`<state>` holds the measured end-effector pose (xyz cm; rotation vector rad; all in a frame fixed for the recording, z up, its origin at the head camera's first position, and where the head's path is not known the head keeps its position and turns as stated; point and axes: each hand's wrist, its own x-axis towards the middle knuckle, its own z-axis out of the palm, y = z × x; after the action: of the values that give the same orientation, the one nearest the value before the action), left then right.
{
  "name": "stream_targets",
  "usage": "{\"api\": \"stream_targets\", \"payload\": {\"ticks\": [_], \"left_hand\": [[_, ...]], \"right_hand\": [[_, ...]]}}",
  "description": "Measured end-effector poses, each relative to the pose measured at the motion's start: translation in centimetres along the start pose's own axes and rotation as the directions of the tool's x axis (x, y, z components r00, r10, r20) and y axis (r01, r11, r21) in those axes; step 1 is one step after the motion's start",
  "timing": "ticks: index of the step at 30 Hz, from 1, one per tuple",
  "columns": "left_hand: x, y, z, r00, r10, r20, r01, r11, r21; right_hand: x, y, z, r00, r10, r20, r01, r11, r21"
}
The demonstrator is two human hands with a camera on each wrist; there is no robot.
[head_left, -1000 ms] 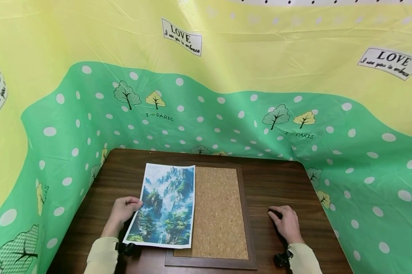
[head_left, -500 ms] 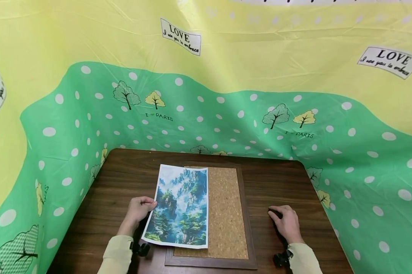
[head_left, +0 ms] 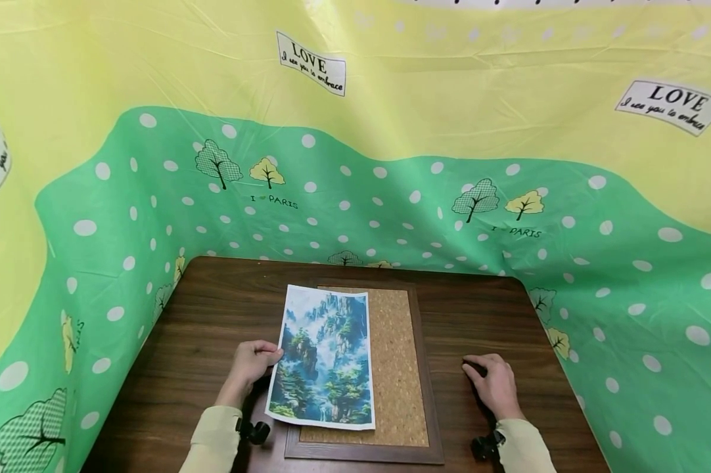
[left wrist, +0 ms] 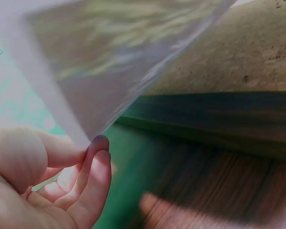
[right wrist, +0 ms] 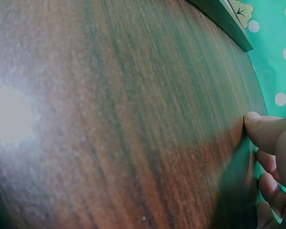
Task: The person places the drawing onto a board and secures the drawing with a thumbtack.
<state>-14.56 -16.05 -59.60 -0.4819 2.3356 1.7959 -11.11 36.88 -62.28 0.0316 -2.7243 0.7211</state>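
Note:
A printed landscape picture [head_left: 322, 358] with misty blue mountains and green trees overlaps the left part of a wood-framed cork board [head_left: 397, 368]. My left hand [head_left: 255, 361] pinches the paper's left edge between thumb and fingers. In the left wrist view the picture [left wrist: 109, 57] rises from the fingertips [left wrist: 99, 143], tilted above the board's frame [left wrist: 209, 109]. To the right of the board, my right hand [head_left: 493, 381] rests at the tabletop with loosely curled fingers and holds nothing visible. Its thumb [right wrist: 262, 131] shows in the right wrist view.
The dark wood table [head_left: 474, 315] has rounded far corners. A green and yellow curtain [head_left: 391, 190] with white dots and trees encloses its back and sides. Small black wrist cameras [head_left: 253, 431] sit at both cuffs.
My left hand has moved right with the picture, which now covers more of the cork. The right hand and the board have stayed in place.

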Motion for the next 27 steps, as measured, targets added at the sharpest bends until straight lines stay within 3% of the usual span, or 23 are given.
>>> {"api": "stream_targets", "payload": {"ticks": [9, 27], "left_hand": [[-0.3, 0.6, 1.4, 0.999, -0.016, 0.038, 0.019, 0.997, -0.073], [-0.8, 1.3, 3.7, 0.997, -0.002, 0.074, 0.009, 0.997, -0.083]], "right_hand": [[0.0, -0.1, -0.1, 1.000, 0.013, 0.008, -0.013, 1.000, 0.007], [0.0, 0.1, -0.1, 1.000, 0.007, -0.005, -0.007, 1.000, 0.009]]}}
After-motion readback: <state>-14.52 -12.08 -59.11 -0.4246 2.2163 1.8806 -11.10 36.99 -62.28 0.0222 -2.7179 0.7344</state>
